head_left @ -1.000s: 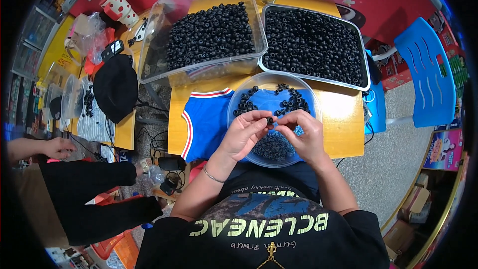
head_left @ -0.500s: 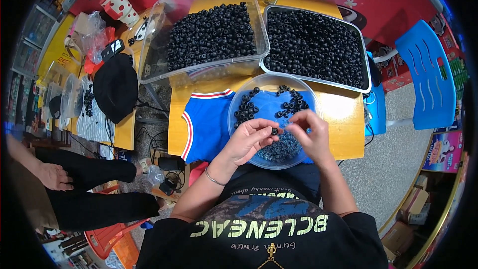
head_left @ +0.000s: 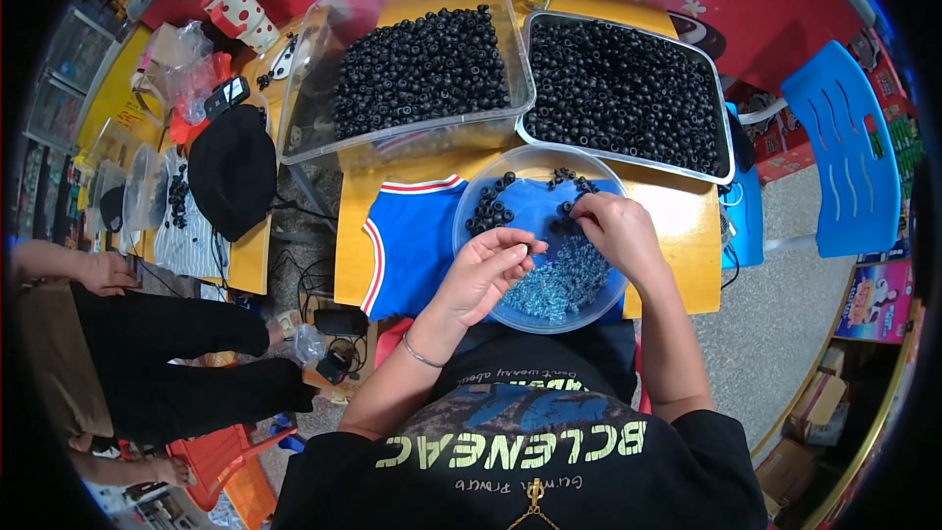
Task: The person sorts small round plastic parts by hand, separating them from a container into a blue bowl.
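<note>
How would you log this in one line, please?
left hand: pinching dark piece | right hand: at black pieces | bowl: black pieces, blue pieces | cloth: partly under bowl

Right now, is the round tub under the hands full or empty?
Partly filled: the round tub has black beads toward its far side, small bluish beads toward its near side, and bare bottom between.

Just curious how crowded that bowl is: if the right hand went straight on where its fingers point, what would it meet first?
Most likely the cluster of black beads in the clear bowl, just by the fingertips of the right hand. Depth is unclear, so they may already touch.
</note>
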A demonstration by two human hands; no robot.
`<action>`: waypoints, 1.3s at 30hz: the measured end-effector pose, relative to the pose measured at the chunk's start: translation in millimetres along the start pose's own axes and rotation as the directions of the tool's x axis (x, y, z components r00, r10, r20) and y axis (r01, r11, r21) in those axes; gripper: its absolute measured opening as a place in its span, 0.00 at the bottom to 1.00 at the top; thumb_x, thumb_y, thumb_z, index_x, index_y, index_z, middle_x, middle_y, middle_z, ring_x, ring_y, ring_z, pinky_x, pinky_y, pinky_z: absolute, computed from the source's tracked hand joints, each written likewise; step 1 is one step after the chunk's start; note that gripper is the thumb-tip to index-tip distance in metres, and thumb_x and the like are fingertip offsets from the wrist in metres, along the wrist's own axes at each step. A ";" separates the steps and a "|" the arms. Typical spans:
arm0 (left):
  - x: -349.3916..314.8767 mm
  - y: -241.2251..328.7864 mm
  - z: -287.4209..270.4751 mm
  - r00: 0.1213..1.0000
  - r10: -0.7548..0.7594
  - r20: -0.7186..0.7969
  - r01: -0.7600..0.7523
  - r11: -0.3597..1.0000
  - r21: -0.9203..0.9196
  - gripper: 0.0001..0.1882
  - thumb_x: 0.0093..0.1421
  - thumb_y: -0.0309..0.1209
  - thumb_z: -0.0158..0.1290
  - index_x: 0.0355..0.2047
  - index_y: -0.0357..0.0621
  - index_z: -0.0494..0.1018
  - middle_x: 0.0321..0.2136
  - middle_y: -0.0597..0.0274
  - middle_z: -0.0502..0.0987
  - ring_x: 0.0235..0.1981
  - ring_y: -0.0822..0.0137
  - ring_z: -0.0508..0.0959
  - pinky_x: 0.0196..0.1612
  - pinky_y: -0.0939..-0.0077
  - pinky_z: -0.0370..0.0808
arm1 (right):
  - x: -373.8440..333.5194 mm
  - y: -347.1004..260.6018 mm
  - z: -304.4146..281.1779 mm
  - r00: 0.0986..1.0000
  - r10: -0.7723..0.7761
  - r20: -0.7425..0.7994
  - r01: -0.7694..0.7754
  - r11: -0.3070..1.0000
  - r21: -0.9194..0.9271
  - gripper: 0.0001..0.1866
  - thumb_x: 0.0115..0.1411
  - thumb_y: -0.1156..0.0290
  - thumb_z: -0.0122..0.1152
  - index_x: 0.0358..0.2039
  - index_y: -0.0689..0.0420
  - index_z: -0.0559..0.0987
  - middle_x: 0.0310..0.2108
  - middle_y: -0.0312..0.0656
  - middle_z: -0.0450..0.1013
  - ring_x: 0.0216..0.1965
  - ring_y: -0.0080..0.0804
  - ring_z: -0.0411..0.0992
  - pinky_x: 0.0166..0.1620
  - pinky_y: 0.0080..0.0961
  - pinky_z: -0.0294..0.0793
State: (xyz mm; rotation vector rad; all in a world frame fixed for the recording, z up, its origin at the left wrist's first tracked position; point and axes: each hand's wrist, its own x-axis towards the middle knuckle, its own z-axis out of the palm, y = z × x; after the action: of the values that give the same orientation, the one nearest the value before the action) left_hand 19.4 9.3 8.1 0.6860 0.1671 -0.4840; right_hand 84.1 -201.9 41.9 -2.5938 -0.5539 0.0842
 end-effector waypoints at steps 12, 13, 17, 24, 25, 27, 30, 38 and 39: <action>0.4 2.1 -0.2 0.999 0.037 0.024 -0.037 0.999 -0.003 0.10 0.59 0.23 0.52 0.42 0.39 0.74 0.38 0.56 0.78 0.32 0.78 0.75 0.38 0.86 0.74 | -15.6 2.1 -0.3 0.999 -0.021 0.039 0.022 1.000 -0.010 0.06 0.50 0.76 0.56 0.29 0.56 0.79 0.30 0.41 0.75 0.32 0.41 0.74 0.37 0.35 0.73; 0.3 2.3 -0.2 0.999 0.039 0.020 -0.039 0.999 -0.006 0.10 0.59 0.23 0.52 0.42 0.39 0.74 0.38 0.56 0.78 0.32 0.78 0.75 0.38 0.86 0.74 | -15.6 2.1 0.6 0.999 -0.023 0.039 0.023 1.000 -0.009 0.06 0.50 0.76 0.56 0.29 0.56 0.79 0.30 0.41 0.75 0.32 0.41 0.74 0.37 0.35 0.73; -0.5 2.2 -1.1 0.999 0.042 0.004 -0.042 0.999 -0.005 0.10 0.59 0.23 0.52 0.42 0.38 0.74 0.38 0.56 0.78 0.32 0.78 0.75 0.39 0.86 0.74 | -15.6 1.8 6.9 0.998 -0.023 0.055 0.026 0.998 -0.050 0.06 0.49 0.76 0.56 0.29 0.55 0.79 0.30 0.40 0.74 0.33 0.40 0.74 0.37 0.35 0.73; -0.3 2.9 0.6 0.999 0.042 0.011 -0.042 0.999 -0.003 0.10 0.59 0.23 0.52 0.42 0.38 0.74 0.38 0.55 0.78 0.32 0.77 0.75 0.39 0.85 0.74 | -14.5 5.9 19.8 1.000 -0.011 0.027 0.013 0.997 -0.079 0.05 0.48 0.74 0.57 0.28 0.56 0.77 0.29 0.41 0.73 0.31 0.41 0.73 0.35 0.37 0.73; 0.0 2.6 0.1 0.999 0.043 0.012 -0.043 0.999 -0.003 0.10 0.59 0.23 0.52 0.42 0.38 0.74 0.38 0.55 0.78 0.32 0.77 0.75 0.39 0.85 0.74 | -15.1 5.6 19.2 1.000 -0.011 0.027 0.013 0.997 -0.080 0.05 0.48 0.74 0.57 0.28 0.56 0.77 0.29 0.41 0.73 0.31 0.41 0.73 0.35 0.37 0.73; -0.3 2.4 -0.5 0.999 0.046 0.009 -0.046 0.999 -0.004 0.10 0.59 0.23 0.52 0.42 0.38 0.74 0.38 0.55 0.78 0.32 0.77 0.75 0.39 0.85 0.73 | -16.1 3.9 17.3 0.999 -0.038 -0.023 0.037 0.999 -0.028 0.06 0.48 0.76 0.57 0.29 0.57 0.76 0.28 0.43 0.73 0.29 0.40 0.74 0.33 0.34 0.74; 0.0 1.2 -0.9 0.999 0.052 0.005 -0.052 0.999 0.002 0.09 0.60 0.23 0.52 0.41 0.39 0.73 0.39 0.56 0.77 0.32 0.77 0.75 0.39 0.86 0.73 | -16.8 -2.4 9.0 0.999 0.043 0.011 -0.045 0.978 0.204 0.06 0.46 0.79 0.57 0.28 0.60 0.74 0.28 0.47 0.74 0.30 0.42 0.75 0.34 0.35 0.73; 1.0 -8.8 8.1 0.993 0.115 0.034 -0.120 0.963 0.243 0.09 0.59 0.23 0.53 0.41 0.37 0.73 0.39 0.60 0.77 0.34 0.76 0.76 0.40 0.84 0.73 | -30.2 -17.5 -1.6 1.000 -0.007 0.008 0.002 0.875 0.484 0.06 0.47 0.81 0.59 0.29 0.63 0.74 0.24 0.42 0.74 0.26 0.29 0.74 0.31 0.23 0.74; 1.5 -10.9 7.8 0.992 0.118 0.040 -0.124 0.951 0.284 0.10 0.58 0.21 0.54 0.41 0.36 0.73 0.38 0.60 0.77 0.36 0.76 0.76 0.41 0.84 0.74 | -32.0 -18.8 -0.8 0.999 -0.031 -0.009 0.031 0.860 0.509 0.06 0.47 0.81 0.59 0.28 0.63 0.74 0.24 0.41 0.74 0.26 0.28 0.74 0.31 0.23 0.74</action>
State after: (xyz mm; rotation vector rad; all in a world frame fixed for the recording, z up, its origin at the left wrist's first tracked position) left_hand 15.4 -3.6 7.5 0.9684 0.0320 -0.4010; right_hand 47.9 -200.0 50.2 -2.0644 -0.4928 0.1931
